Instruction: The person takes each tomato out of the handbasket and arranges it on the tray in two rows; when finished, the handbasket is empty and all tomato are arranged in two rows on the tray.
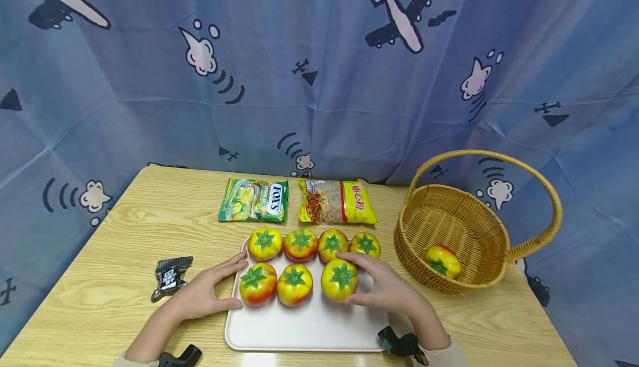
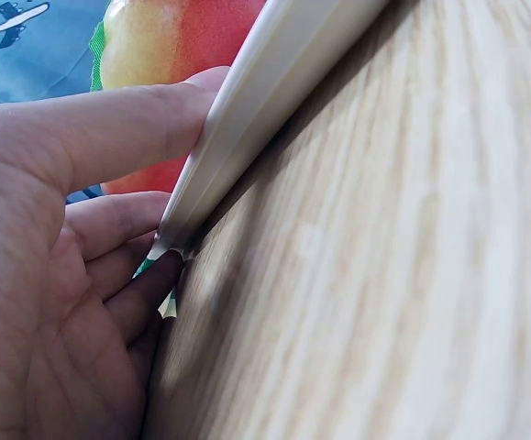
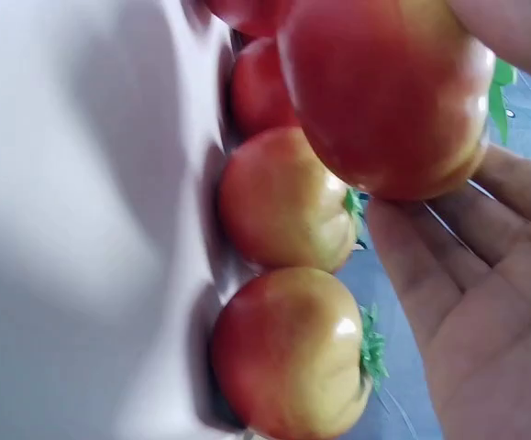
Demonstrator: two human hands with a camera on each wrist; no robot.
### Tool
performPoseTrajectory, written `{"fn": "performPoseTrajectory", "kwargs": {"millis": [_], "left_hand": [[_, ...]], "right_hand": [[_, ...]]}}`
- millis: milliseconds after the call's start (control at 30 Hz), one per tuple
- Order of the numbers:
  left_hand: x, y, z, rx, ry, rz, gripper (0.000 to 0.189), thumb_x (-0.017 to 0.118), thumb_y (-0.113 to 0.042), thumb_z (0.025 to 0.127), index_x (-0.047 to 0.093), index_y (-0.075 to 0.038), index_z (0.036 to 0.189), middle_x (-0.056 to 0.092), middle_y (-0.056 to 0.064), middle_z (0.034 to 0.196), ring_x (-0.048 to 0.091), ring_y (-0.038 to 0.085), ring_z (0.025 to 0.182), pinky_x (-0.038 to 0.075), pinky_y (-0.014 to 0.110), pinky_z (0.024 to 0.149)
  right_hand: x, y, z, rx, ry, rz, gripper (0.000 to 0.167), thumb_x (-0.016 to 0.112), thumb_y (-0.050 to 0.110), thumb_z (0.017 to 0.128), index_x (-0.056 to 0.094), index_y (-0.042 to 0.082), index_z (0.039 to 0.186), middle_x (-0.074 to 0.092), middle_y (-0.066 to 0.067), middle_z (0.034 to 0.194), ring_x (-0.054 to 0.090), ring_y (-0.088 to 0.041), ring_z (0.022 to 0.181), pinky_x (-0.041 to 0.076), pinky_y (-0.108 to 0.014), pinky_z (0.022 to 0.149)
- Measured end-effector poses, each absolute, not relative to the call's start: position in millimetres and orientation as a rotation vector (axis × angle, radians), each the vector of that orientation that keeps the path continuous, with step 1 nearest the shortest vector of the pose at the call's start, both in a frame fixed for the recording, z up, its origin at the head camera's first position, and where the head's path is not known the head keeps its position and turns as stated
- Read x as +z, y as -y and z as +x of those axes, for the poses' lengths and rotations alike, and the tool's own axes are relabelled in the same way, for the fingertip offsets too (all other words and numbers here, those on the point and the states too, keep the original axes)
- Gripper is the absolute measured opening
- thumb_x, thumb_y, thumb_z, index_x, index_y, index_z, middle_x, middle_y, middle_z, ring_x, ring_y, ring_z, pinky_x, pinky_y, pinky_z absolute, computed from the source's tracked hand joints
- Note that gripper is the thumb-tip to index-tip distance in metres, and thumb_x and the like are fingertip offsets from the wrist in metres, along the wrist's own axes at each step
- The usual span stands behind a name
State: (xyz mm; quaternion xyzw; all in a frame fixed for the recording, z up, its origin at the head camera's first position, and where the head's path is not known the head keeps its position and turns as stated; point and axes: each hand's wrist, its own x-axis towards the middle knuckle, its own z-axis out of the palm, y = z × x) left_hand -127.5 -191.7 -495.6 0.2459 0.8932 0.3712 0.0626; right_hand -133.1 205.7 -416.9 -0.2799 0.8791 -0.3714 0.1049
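My right hand (image 1: pixel 384 286) grips a yellow-red tomato (image 1: pixel 339 281) with a green leafy top, thumb and fingers on opposite sides. In the right wrist view the held tomato (image 3: pixel 389 92) is raised off the white tray. On the left, my hand (image 1: pixel 199 295) touches the tray (image 1: pixel 299 328) at its rim. The left wrist view shows the thumb tip over the rim and the other fingers along the edge. Two more tomatoes, one redder (image 1: pixel 257 285) and one yellower (image 1: pixel 294 285), sit in the front row. Behind them several tomatoes (image 1: pixel 300 245) line the back edge.
A wicker basket (image 1: pixel 414 250) with a tall handle stands right of the tray, one tomato (image 1: pixel 442 261) inside. Behind the tray lie a green candy bag (image 1: pixel 254 200) and a yellow pasta bag (image 1: pixel 336 202). A small black packet (image 1: pixel 171 278) rests beyond my left wrist.
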Motion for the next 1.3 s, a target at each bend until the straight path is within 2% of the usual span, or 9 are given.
{"fn": "performPoseTrajectory", "kwargs": {"millis": [233,467,733,933,1300], "left_hand": [[-495,191,-128,1.125,-2.694,0.738,0.081,0.071,-0.055,0.076,0.047,-0.014,0.141,0.030,0.004,0.155,0.034,0.038,0.137,0.032,0.061,0.105],[-493,191,-128,1.124,-2.695,0.734,0.082,0.072,-0.054,0.075,0.046,-0.012,0.141,0.030,0.006,0.155,0.034,0.038,0.137,0.032,0.061,0.106],[-492,191,-128,1.128,-2.699,0.741,0.081,0.072,-0.053,0.075,0.047,-0.011,0.140,0.031,0.006,0.154,0.034,0.038,0.137,0.032,0.061,0.106],[-492,191,-128,1.139,-2.694,0.736,0.081,0.073,-0.053,0.075,0.048,-0.011,0.140,0.031,0.007,0.154,0.034,0.038,0.137,0.032,0.061,0.105],[-492,191,-127,1.136,-2.701,0.739,0.081,0.073,-0.052,0.075,0.048,-0.010,0.139,0.032,0.007,0.154,0.035,0.038,0.137,0.033,0.061,0.105]], "right_hand": [[-421,-201,-133,-1.019,-2.502,-0.823,0.078,0.079,0.040,0.073,0.046,0.020,0.140,0.049,0.004,0.142,0.047,-0.022,0.129,0.038,-0.051,0.106],[-426,-198,-134,-0.933,-2.516,-0.850,0.077,0.079,0.035,0.074,0.046,0.015,0.141,0.048,-0.001,0.143,0.045,-0.026,0.131,0.036,-0.052,0.107],[-426,-194,-132,-0.863,-2.526,-0.833,0.078,0.078,0.032,0.075,0.044,0.013,0.143,0.043,-0.006,0.147,0.037,-0.033,0.137,0.030,-0.056,0.110],[-423,-192,-131,-0.856,-2.543,-0.843,0.079,0.078,0.027,0.075,0.042,0.012,0.143,0.041,-0.006,0.148,0.036,-0.032,0.137,0.029,-0.055,0.111],[-417,-193,-127,-0.864,-2.587,-0.854,0.077,0.077,0.032,0.076,0.043,0.014,0.143,0.043,-0.004,0.148,0.039,-0.031,0.136,0.032,-0.055,0.109]]}}
